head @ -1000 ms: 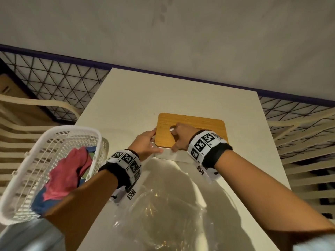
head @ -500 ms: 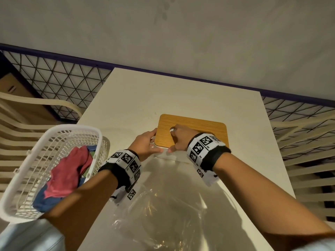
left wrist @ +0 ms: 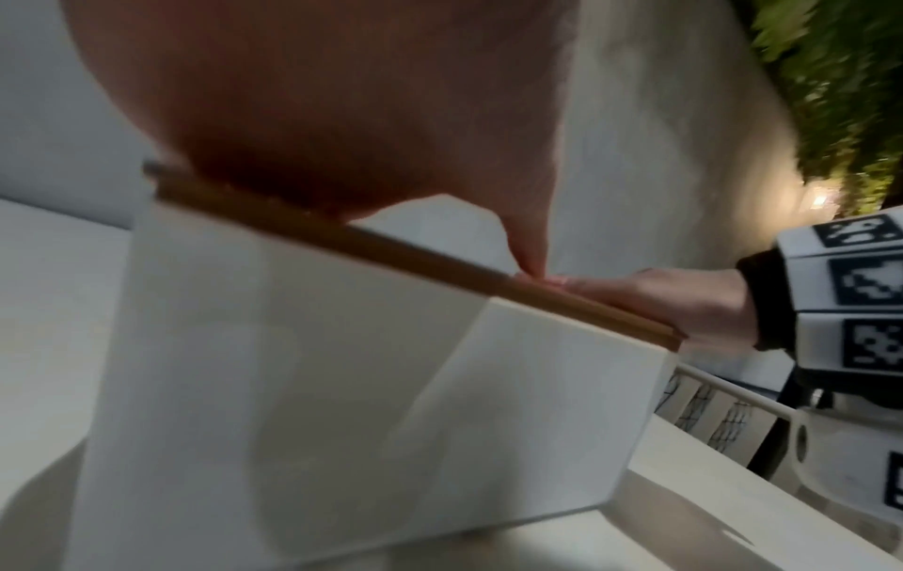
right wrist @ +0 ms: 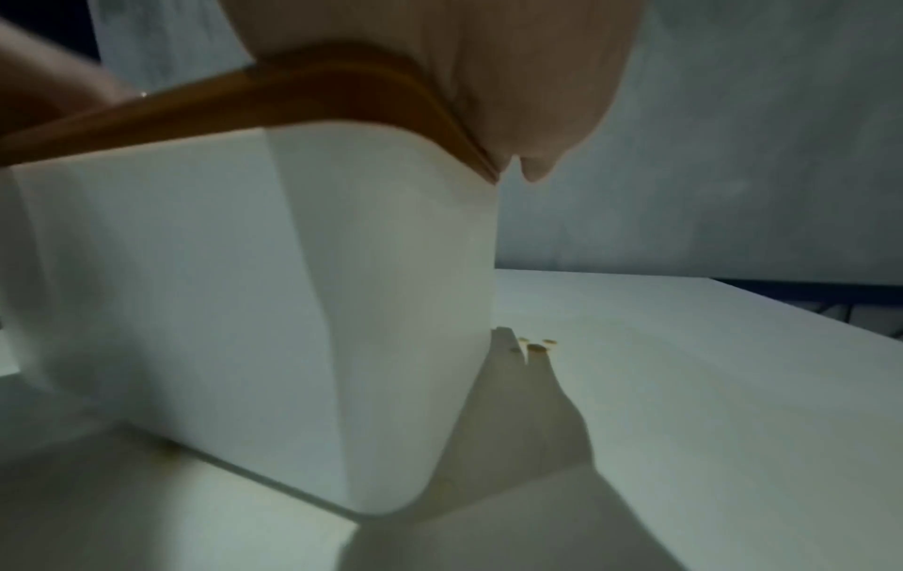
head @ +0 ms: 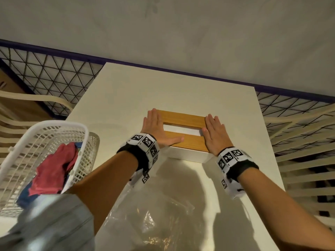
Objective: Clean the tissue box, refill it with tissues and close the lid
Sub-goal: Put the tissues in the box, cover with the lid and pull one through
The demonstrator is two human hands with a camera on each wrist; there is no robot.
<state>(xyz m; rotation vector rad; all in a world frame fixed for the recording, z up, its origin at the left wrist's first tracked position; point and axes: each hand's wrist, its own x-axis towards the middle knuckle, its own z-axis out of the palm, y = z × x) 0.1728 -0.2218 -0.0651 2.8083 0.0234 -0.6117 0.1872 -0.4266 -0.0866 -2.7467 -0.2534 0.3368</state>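
White table (head: 117, 98), set against a pale wall, lattice fencing and slatted chairs to either side.

Item 1: white tissue box (head: 186, 157), standing upright at mid-table, its wooden lid (head: 183, 118) seated flat on top. White tissue (head: 181, 130) shows through the lid's rectangular slot.

Item 2: my left hand (head: 155, 126), fingers straight and together, palm pressed flat on the lid's left end, thumb lying along the near strip of wood.

Item 3: my right hand (head: 215, 132), likewise flat and straight-fingered, pressing the lid's right end. Neither hand grips anything. Both wrists carry bands printed with black-and-white markers.

Item 4: crumpled clear plastic wrapper (head: 159, 220), on the table nearest me, apart from the box.

Item 5: white plastic basket (head: 45, 127), off the table's left edge, holding a pink cloth (head: 54, 169) over something blue.

Item 6: a few small brown specks (right wrist: 535, 345) on the table just beside the box's far right corner.
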